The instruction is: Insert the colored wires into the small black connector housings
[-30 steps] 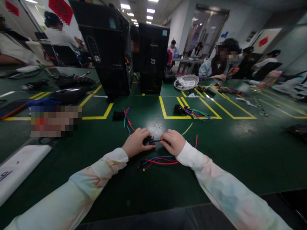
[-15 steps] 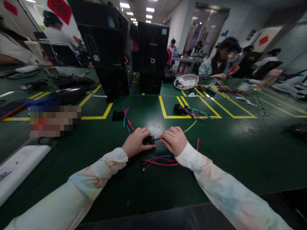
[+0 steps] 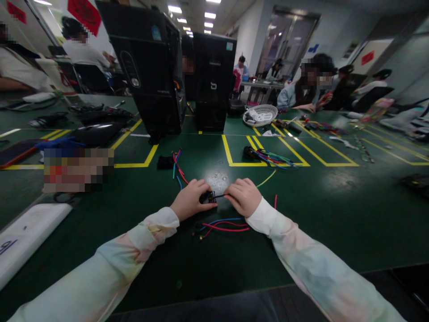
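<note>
My left hand (image 3: 191,199) is closed around a small black connector block (image 3: 208,197), its fingers on top and the thumb below. From the right side of the block a black wire (image 3: 219,196) runs into the pinched fingers of my right hand (image 3: 244,196). Whether the wire's tip is seated in the block is too small to tell. Nearer me, red and blue wires (image 3: 226,229) with metal ends lie on the table, partly under my right hand. A yellow-green wire (image 3: 267,177) shows past my right knuckles.
Beyond my left hand lies a black connector with coloured wires (image 3: 166,162). A wire bundle (image 3: 268,156) is to the right. Two black computer towers (image 3: 144,67) stand at the back near a white basket (image 3: 260,115). A white power strip (image 3: 30,241) is at left. People sit around other tables.
Both hands keep almost the same place and grip on the connector block and black wire. The view has shifted very slightly.
</note>
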Demonstrator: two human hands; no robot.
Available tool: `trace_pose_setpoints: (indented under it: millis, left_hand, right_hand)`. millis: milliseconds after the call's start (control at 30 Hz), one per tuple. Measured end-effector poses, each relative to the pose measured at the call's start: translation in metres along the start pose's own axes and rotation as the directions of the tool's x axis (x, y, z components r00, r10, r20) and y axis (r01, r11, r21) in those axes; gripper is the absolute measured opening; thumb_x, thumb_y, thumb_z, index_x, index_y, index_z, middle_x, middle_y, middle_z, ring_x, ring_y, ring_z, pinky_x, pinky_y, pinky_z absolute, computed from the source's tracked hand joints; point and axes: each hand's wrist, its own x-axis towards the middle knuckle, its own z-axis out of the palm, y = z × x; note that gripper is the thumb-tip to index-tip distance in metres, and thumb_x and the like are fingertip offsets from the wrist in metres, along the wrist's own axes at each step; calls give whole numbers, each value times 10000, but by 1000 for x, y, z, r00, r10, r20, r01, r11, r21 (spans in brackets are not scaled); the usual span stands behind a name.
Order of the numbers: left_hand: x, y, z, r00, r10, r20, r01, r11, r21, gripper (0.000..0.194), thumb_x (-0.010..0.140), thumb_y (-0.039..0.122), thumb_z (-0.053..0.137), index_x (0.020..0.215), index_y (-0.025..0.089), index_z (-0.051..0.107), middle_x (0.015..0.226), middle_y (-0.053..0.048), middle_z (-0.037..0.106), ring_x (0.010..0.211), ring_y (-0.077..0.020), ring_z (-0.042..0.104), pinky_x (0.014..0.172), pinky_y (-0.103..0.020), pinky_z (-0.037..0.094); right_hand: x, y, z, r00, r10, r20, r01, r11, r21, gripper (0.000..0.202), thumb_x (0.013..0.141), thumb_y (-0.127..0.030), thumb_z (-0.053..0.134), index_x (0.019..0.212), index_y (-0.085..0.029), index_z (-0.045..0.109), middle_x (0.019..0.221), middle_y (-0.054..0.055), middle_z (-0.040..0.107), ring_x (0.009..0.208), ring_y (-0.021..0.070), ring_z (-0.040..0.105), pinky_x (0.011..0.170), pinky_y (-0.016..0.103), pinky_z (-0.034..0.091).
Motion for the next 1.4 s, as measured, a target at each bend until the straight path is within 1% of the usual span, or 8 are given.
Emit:
trace_pose_setpoints:
  millis: [133,367,600,833,1000,1067,1267,1400]
  left_hand:
    - [0,1,-1,1000,-3,2,3,1000,4,380,707,533,592,872,196,536,874,-29,525,818,-202,457,709,-317,417]
    - [0,0,-1,1000,-2,8,2,1000,-19,361,708,516,597,871,200,540,881,-28,524,823,-201,454,727,-323,414]
    - [0,0,0,1000,-5,-4,5,1000,-30,361,706,519,597,859,198,538,873,-28,524,813,-199,454,715,-321,409]
    - [0,-1,0,1000,1,12,-1,1000,-19,364,705,520,598,864,197,540,878,-26,521,813,-198,451,719,-319,406]
    - [0,-1,0,1000,-3,3,3,1000,-15,369,706,524,595,865,196,535,883,-28,521,822,-201,451,717,-320,407]
    - [0,-1,0,1000,-5,4,5,1000,-19,373,701,528,597,862,196,537,876,-28,520,820,-201,452,718,-322,409]
    - [0,0,0,1000,-3,6,4,1000,-25,365,703,519,597,865,197,539,882,-31,521,824,-204,451,723,-328,411]
    - [0,0,0,1000,-7,0,7,1000,-28,357,704,511,598,867,198,539,882,-32,519,823,-203,453,724,-328,411]
  right_hand:
    - [-1,-2,1,999,-7,-38,6,1000,-25,242,906,-295,378,810,-165,557,737,40,594,718,154,443,654,298,237]
    - [-3,2,3,991,0,132,-6,999,46,193,907,-266,377,833,-192,539,778,14,606,687,116,512,552,244,242]
    - [-2,-5,-6,1000,-20,8,21,994,-110,265,925,-279,340,875,-182,581,746,23,602,644,119,501,567,261,250]
    - [-1,-3,-2,996,-16,86,22,997,-71,238,911,-277,371,807,-181,563,734,19,596,648,117,493,572,257,247]
    - [-3,-6,-1,1000,12,-8,-13,999,-42,252,913,-281,356,833,-171,568,747,35,595,664,126,500,606,257,272]
    - [-3,-5,0,1000,13,-12,-13,1000,5,252,916,-281,348,860,-171,567,766,40,601,694,129,518,622,250,289]
    - [-4,2,7,986,51,157,-67,993,102,160,894,-261,397,868,-194,540,822,17,627,731,116,560,575,219,298]
    - [-4,0,6,977,90,194,-104,993,63,171,900,-279,390,882,-199,540,843,20,634,741,118,571,573,223,301]
